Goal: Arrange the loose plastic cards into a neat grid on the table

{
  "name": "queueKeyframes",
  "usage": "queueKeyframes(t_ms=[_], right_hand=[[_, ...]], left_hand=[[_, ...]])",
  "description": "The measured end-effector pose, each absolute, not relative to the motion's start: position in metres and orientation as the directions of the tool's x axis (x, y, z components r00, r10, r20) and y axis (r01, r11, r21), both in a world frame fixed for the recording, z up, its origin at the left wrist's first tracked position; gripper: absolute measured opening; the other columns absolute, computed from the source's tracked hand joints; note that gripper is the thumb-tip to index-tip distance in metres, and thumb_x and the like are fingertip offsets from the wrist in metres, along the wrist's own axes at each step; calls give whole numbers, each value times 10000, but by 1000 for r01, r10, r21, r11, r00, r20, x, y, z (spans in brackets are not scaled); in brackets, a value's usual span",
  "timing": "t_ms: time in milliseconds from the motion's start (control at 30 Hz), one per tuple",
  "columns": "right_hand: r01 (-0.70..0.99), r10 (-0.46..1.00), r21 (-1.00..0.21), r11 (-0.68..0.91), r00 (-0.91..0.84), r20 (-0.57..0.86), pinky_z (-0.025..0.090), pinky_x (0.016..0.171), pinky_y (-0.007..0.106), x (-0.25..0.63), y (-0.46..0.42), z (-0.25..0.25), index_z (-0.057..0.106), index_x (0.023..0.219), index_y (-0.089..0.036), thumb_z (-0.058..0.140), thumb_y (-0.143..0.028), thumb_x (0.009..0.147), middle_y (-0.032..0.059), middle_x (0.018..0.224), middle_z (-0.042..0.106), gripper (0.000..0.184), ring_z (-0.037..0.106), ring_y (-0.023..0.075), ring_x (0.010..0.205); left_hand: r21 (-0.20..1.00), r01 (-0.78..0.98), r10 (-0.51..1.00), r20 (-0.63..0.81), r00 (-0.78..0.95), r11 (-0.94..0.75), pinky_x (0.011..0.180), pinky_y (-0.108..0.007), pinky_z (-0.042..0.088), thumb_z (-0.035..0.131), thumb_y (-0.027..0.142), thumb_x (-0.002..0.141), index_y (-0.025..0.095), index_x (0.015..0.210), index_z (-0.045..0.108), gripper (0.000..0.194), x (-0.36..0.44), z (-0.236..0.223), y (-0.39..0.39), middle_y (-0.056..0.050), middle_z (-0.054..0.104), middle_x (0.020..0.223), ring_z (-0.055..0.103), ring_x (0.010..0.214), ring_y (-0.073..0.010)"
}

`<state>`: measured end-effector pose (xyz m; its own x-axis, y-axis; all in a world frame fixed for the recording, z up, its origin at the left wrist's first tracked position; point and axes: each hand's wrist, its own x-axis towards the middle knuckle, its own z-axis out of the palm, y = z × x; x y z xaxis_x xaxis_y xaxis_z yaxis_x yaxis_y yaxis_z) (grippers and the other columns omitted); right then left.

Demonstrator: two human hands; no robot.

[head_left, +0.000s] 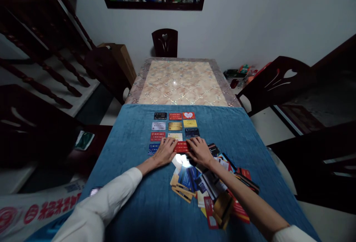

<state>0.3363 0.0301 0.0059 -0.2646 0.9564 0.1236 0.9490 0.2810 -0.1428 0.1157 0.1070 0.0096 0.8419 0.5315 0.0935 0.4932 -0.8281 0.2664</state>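
A red card [181,146] lies between my two hands, low over the blue cloth. My left hand [165,150] has its fingertips closed on the card's left edge, and my right hand [200,150] grips the right edge. Beyond them, cards are laid out in rows of three, among them a gold card [175,126], a yellow card [190,123] and a black card [160,116]. A blue card [154,149] sits just left of my left hand. Under my right forearm spreads a loose, overlapping pile of cards [211,184], partly hidden by the arm.
The blue cloth [133,201] covers the near part of the table; a patterned tabletop [180,82] shows beyond it. Dark wooden chairs [165,43] stand around the table. A white plastic bag with red print [41,210] is at the lower left, near my left sleeve.
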Motion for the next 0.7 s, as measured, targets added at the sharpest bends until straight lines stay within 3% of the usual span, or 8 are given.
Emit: queueKeyframes(t_ms=[700], right_hand=[[978, 980, -68, 198, -200, -15, 369, 896, 407, 346, 116, 23, 487, 1374, -168, 516, -368, 892, 163, 1355, 512, 522, 389, 319, 1187]], left_hand=[[181, 586, 605, 72, 793, -790, 980, -490, 343, 562, 228, 846, 196, 1308, 466, 473, 138, 25, 184, -141, 505, 1284, 408, 1197, -305]])
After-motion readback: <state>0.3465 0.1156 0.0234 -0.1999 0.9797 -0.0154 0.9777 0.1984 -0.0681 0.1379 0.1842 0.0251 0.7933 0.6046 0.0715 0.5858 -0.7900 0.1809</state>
